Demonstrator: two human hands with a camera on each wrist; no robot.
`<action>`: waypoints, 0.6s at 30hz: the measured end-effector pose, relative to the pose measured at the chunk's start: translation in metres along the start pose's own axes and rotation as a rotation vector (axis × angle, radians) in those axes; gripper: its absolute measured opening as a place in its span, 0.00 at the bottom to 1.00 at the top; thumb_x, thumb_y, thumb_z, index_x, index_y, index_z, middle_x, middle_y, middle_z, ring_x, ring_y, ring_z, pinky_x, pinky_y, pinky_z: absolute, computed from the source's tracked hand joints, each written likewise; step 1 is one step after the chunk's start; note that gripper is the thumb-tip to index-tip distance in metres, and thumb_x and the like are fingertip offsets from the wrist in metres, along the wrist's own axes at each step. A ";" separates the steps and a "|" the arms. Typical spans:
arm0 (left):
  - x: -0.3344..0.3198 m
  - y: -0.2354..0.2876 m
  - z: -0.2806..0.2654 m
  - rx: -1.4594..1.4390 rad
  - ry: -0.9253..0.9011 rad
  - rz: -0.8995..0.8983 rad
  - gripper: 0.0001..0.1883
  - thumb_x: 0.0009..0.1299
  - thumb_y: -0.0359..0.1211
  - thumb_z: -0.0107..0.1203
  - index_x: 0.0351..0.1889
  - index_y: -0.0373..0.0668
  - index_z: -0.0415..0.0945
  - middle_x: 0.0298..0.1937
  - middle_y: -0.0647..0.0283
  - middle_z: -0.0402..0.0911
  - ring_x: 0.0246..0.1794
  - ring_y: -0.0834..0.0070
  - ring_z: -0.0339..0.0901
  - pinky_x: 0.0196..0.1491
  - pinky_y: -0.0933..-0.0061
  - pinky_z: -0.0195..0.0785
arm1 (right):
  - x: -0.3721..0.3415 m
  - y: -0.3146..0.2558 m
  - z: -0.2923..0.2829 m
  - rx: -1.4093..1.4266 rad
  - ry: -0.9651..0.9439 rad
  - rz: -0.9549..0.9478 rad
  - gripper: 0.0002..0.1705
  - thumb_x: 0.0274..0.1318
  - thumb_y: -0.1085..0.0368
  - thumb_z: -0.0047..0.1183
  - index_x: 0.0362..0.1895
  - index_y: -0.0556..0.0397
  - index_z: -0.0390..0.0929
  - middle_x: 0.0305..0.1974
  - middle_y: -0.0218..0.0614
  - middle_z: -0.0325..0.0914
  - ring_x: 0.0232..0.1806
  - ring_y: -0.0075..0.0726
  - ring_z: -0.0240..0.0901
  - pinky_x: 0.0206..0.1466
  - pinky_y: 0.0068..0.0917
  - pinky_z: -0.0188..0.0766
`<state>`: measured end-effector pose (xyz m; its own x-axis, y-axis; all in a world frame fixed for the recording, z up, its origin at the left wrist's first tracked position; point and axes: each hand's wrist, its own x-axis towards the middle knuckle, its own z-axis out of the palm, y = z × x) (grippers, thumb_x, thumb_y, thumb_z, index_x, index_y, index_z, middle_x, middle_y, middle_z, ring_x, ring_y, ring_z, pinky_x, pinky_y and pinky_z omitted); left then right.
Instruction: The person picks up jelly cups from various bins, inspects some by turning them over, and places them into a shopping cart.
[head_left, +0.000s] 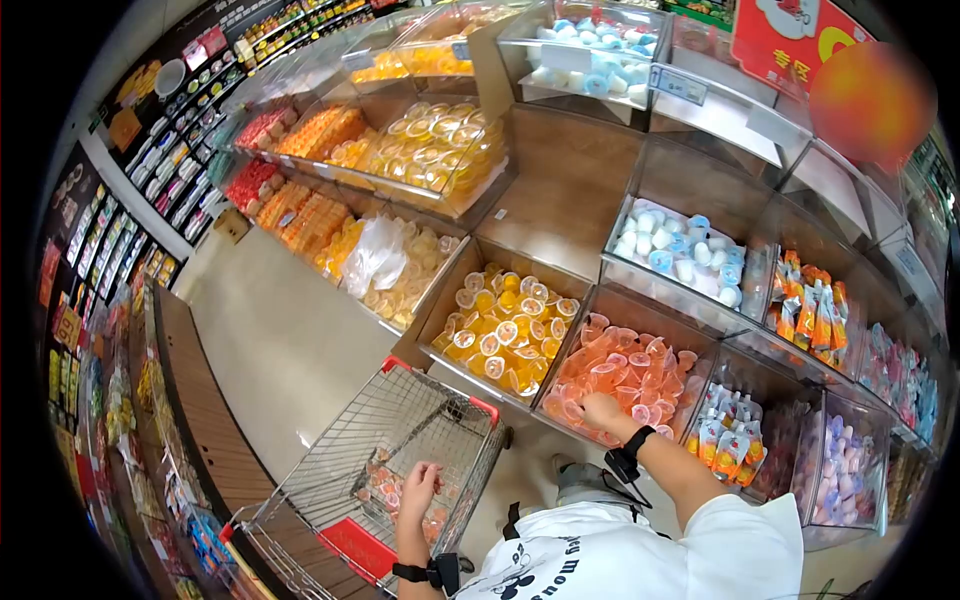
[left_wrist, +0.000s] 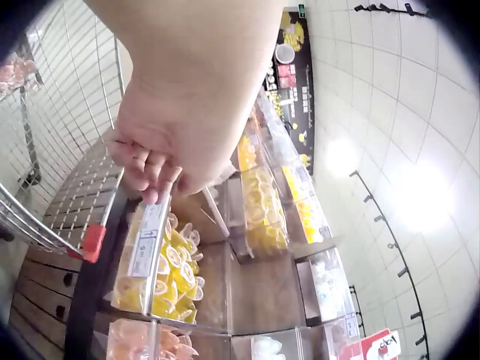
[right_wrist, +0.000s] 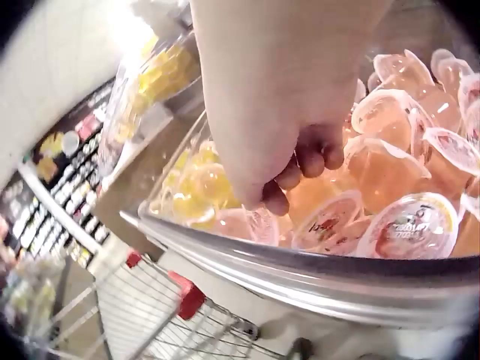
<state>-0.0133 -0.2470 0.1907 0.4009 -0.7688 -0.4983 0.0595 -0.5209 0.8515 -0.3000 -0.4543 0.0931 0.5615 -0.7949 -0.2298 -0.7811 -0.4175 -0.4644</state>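
My right hand (head_left: 603, 412) reaches into a clear-walled bin of pink-orange jelly cups (head_left: 650, 375). In the right wrist view its curled fingers (right_wrist: 289, 176) are down among the cups, right at a cup with a printed lid (right_wrist: 261, 225). The thumb is hidden, so I cannot tell whether a cup is gripped. My left hand (head_left: 422, 487) hangs over the wire shopping cart (head_left: 340, 455), its fingers loosely curled and holding nothing. Inside the cart lie pink-orange jelly cups (head_left: 383, 488), seemingly in clear plastic.
Yellow jelly cups (head_left: 505, 325) fill the bin left of the pink one. To the right are orange pouches (head_left: 728, 440) and purple jellies (head_left: 845, 465). A white plastic bag (head_left: 375, 253) lies on a farther bin. Blue-and-white cups (head_left: 680, 245) sit one tier up. Left stands a wooden-sided shelf (head_left: 215, 410).
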 end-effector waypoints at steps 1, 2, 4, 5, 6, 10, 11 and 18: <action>-0.004 -0.010 -0.006 0.007 0.026 -0.007 0.10 0.59 0.36 0.38 0.28 0.39 0.65 0.15 0.67 0.66 0.12 0.85 0.60 0.13 0.88 0.50 | 0.003 -0.001 0.003 -0.086 -0.028 0.011 0.20 0.43 0.52 0.34 0.17 0.53 0.72 0.19 0.44 0.69 0.22 0.46 0.66 0.23 0.36 0.62; -0.009 -0.020 -0.013 0.014 0.053 -0.013 0.09 0.59 0.35 0.38 0.28 0.39 0.65 0.15 0.67 0.66 0.12 0.84 0.60 0.13 0.88 0.50 | 0.010 -0.003 0.005 -0.174 -0.054 0.020 0.19 0.42 0.53 0.35 0.18 0.53 0.72 0.19 0.44 0.69 0.22 0.45 0.67 0.23 0.36 0.62; -0.022 -0.045 -0.026 0.012 0.101 -0.029 0.09 0.59 0.35 0.38 0.27 0.39 0.65 0.15 0.67 0.66 0.11 0.84 0.60 0.13 0.88 0.50 | 0.024 0.000 0.016 -0.332 -0.107 0.037 0.16 0.41 0.56 0.36 0.19 0.51 0.73 0.21 0.42 0.70 0.24 0.43 0.68 0.23 0.36 0.63; -0.028 -0.058 -0.032 0.002 0.122 -0.035 0.09 0.58 0.35 0.38 0.27 0.39 0.65 0.15 0.67 0.66 0.11 0.84 0.60 0.13 0.88 0.50 | 0.024 -0.008 0.009 -0.320 -0.116 0.063 0.16 0.40 0.56 0.36 0.19 0.51 0.73 0.21 0.42 0.70 0.25 0.43 0.68 0.23 0.36 0.63; -0.035 -0.068 -0.036 -0.008 0.142 -0.040 0.09 0.58 0.35 0.38 0.27 0.39 0.65 0.15 0.67 0.66 0.11 0.84 0.60 0.13 0.88 0.50 | 0.022 -0.021 -0.005 -0.309 -0.123 0.090 0.15 0.40 0.57 0.37 0.19 0.51 0.73 0.21 0.42 0.70 0.25 0.43 0.68 0.24 0.35 0.63; -0.072 -0.091 -0.061 -0.051 0.198 -0.088 0.09 0.58 0.33 0.39 0.27 0.36 0.65 0.15 0.65 0.68 0.12 0.84 0.62 0.16 0.86 0.55 | 0.011 -0.031 0.004 -0.282 -0.019 0.238 0.17 0.38 0.54 0.35 0.19 0.50 0.73 0.24 0.39 0.71 0.27 0.40 0.68 0.25 0.33 0.63; -0.081 -0.096 -0.068 -0.062 0.219 -0.076 0.09 0.58 0.33 0.39 0.27 0.36 0.65 0.15 0.65 0.67 0.12 0.84 0.62 0.16 0.86 0.55 | 0.007 -0.035 0.007 -0.273 0.022 0.292 0.17 0.39 0.54 0.34 0.20 0.50 0.73 0.24 0.39 0.71 0.28 0.40 0.68 0.25 0.33 0.63; -0.123 -0.177 -0.126 -0.085 0.299 -0.127 0.08 0.58 0.35 0.39 0.26 0.40 0.65 0.16 0.65 0.68 0.12 0.85 0.63 0.12 0.87 0.53 | -0.059 -0.116 0.017 -0.152 0.542 0.079 0.14 0.39 0.64 0.39 0.34 0.56 0.62 0.31 0.48 0.64 0.33 0.47 0.62 0.32 0.35 0.60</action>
<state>0.0425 -0.0136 0.1221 0.6349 -0.5505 -0.5420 0.1969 -0.5631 0.8026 -0.2376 -0.3512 0.1463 0.3105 -0.9219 0.2318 -0.8680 -0.3744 -0.3263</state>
